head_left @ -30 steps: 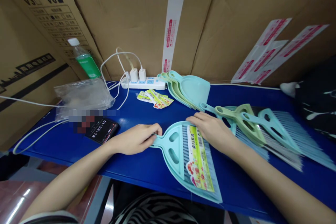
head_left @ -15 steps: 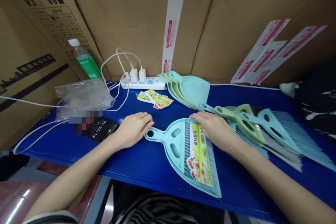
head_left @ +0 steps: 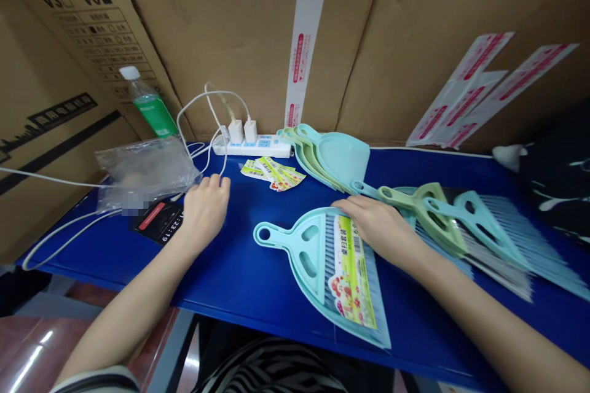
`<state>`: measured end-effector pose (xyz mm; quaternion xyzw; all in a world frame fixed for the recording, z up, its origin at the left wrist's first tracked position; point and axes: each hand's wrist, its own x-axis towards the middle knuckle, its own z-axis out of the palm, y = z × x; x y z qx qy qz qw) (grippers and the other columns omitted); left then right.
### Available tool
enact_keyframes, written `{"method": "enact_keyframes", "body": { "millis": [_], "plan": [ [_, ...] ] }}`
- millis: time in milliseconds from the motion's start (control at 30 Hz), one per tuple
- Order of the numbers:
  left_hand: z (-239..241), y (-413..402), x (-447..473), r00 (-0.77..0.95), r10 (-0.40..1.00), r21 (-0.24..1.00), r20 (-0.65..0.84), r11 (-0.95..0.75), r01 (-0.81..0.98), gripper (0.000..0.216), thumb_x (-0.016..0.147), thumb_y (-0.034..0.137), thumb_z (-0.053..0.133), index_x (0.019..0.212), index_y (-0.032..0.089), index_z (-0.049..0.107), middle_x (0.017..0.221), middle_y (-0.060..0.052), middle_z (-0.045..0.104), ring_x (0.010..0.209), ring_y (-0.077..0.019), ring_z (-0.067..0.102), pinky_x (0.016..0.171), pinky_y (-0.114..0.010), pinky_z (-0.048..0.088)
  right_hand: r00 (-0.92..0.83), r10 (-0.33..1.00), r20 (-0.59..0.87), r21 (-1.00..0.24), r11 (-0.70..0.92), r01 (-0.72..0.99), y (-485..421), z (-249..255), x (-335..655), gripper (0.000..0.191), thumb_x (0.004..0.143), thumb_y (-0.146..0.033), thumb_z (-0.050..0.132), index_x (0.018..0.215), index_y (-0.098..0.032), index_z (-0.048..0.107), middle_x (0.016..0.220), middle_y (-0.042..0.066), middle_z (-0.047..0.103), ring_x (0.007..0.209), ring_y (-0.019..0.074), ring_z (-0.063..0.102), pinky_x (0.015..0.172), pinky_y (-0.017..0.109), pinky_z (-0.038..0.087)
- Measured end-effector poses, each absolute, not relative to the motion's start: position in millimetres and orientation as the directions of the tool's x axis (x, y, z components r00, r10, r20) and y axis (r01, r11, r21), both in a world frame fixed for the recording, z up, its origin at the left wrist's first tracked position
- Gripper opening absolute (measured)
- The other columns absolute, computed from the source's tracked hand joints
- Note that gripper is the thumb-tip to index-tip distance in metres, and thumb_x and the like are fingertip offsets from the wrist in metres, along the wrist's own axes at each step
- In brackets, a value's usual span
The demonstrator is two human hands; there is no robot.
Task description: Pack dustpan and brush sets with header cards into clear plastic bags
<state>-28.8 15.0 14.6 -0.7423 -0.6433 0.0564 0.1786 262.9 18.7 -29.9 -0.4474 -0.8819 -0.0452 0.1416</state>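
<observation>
A light blue dustpan (head_left: 304, 252) with a brush and a colourful paper label (head_left: 350, 270) nested in it lies on the blue table (head_left: 249, 270). My right hand (head_left: 375, 224) rests flat on its upper right edge, fingers stretched out. My left hand (head_left: 205, 206) hovers over the table left of the dustpan, fingers loosely apart and holding nothing, close to a clear plastic bag pile (head_left: 142, 169) and a black phone (head_left: 159, 221).
A stack of green and blue dustpans (head_left: 332, 159) stands at the back, with spare labels (head_left: 271, 173) and a white power strip (head_left: 253, 146) beside it. Several brushes (head_left: 461, 221) lie to the right. A green bottle (head_left: 150, 107) and cardboard boxes (head_left: 405, 37) line the back.
My left hand let go of the dustpan's handle and moved left and back toward the plastic bags. The dustpan shifted slightly; my right hand stayed on it.
</observation>
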Motion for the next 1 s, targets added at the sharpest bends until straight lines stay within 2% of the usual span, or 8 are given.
{"method": "enact_keyframes", "body": {
  "millis": [200, 500, 633, 767, 900, 1000],
  "plan": [
    [28.1, 16.0, -43.9, -0.031, 0.963, -0.309, 0.267, 0.116, 0.944, 0.036, 0.09, 0.018, 0.027, 0.101, 0.01, 0.061, 0.102, -0.022, 0.055, 0.096, -0.0354, 0.055, 0.064, -0.038, 0.048, -0.564, 0.772, 0.292, -0.04, 0.599, 0.8, 18.6, -28.8, 262.9, 0.031, 0.078, -0.002, 0.043, 0.093, -0.02, 0.064, 0.082, 0.005, 0.071, 0.077, 0.0205, 0.067, 0.065, 0.029, 0.049],
    [33.0, 21.6, -51.0, -0.171, 0.979, -0.299, 0.107, 0.196, 0.934, 0.039, 0.085, 0.005, 0.028, 0.107, 0.001, 0.06, 0.103, -0.027, 0.06, 0.102, -0.0373, 0.059, 0.07, -0.041, 0.051, -0.573, 0.772, 0.275, -0.026, 0.602, 0.798, 17.9, -29.1, 262.6, 0.031, 0.078, -0.002, 0.043, 0.092, -0.019, 0.065, 0.082, 0.006, 0.071, 0.078, 0.0208, 0.067, 0.066, 0.029, 0.05],
    [34.0, 21.9, -49.1, -0.165, 0.981, -0.306, 0.106, 0.19, 0.933, 0.04, 0.085, 0.004, 0.026, 0.106, -0.001, 0.06, 0.102, -0.028, 0.061, 0.102, -0.0377, 0.06, 0.068, -0.04, 0.051, -0.563, 0.783, 0.266, -0.035, 0.591, 0.806, 18.3, -28.3, 262.7, 0.031, 0.078, -0.002, 0.044, 0.094, -0.02, 0.065, 0.084, 0.005, 0.071, 0.08, 0.0204, 0.067, 0.068, 0.029, 0.05],
    [32.7, 21.3, -45.9, -0.123, 0.968, -0.322, 0.217, 0.19, 0.927, 0.035, 0.088, 0.011, 0.03, 0.101, 0.005, 0.062, 0.101, -0.023, 0.064, 0.096, -0.0347, 0.062, 0.06, -0.034, 0.047, -0.547, 0.8, 0.247, -0.028, 0.57, 0.821, 18.6, -28.0, 261.6, 0.031, 0.079, -0.002, 0.045, 0.095, -0.02, 0.066, 0.086, 0.006, 0.072, 0.082, 0.0206, 0.067, 0.069, 0.028, 0.05],
    [30.2, 18.3, -41.7, -0.015, 0.939, -0.322, 0.344, 0.133, 0.937, 0.035, 0.091, 0.016, 0.03, 0.087, 0.012, 0.064, 0.095, -0.015, 0.067, 0.089, -0.0291, 0.065, 0.053, -0.03, 0.04, -0.544, 0.807, 0.229, -0.047, 0.568, 0.822, 17.8, -26.7, 259.9, 0.034, 0.079, -0.002, 0.042, 0.097, -0.019, 0.066, 0.086, 0.006, 0.072, 0.083, 0.021, 0.067, 0.07, 0.029, 0.051],
    [25.9, 16.2, -37.7, 0.112, 0.934, -0.346, 0.338, 0.012, 0.938, 0.034, 0.092, 0.018, 0.033, 0.08, 0.014, 0.064, 0.085, -0.011, 0.068, 0.082, -0.0261, 0.065, 0.051, -0.03, 0.037, -0.54, 0.812, 0.219, -0.072, 0.566, 0.821, 17.3, -25.9, 258.9, 0.04, 0.078, 0.0, 0.04, 0.102, -0.02, 0.065, 0.09, 0.006, 0.071, 0.086, 0.0209, 0.067, 0.07, 0.029, 0.051]
  ]
}}
